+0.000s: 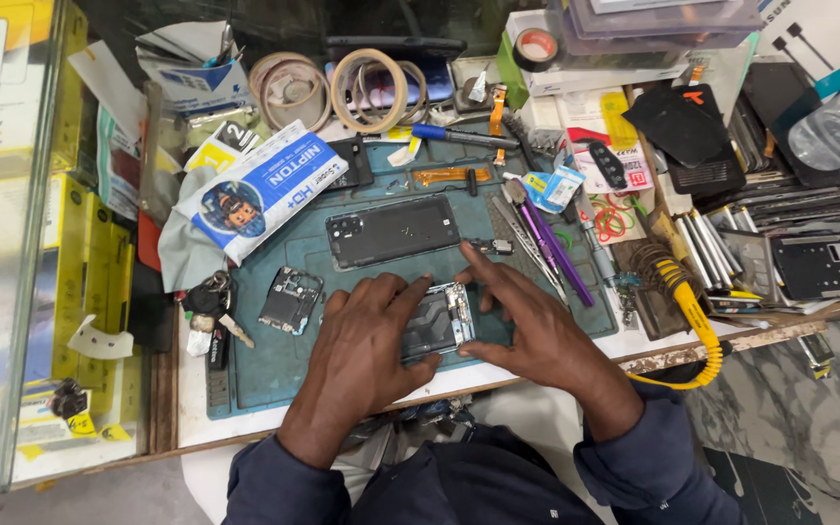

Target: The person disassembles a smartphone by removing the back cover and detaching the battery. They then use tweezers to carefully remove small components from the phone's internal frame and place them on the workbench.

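Observation:
An opened phone body (437, 319) with its insides showing lies on the teal work mat (274, 365) near the front edge. My left hand (367, 340) lies over its left side, thumb under the lower edge and fingers on top. My right hand (527, 316) flanks its right side, fingers spread and touching the upper right edge. A dark back cover (393, 229) lies flat just beyond the hands. A small dark inner frame part (291, 298) sits on the mat to the left.
Purple-handled tweezers and tools (551, 243) lie right of the mat. A yellow coiled cable (697, 321) hangs off the front right edge. Tape rolls (368, 89) and a white-blue packet (264, 185) stand behind. Keys (208, 297) rest at the mat's left edge. Yellow boxes (89, 272) line the left.

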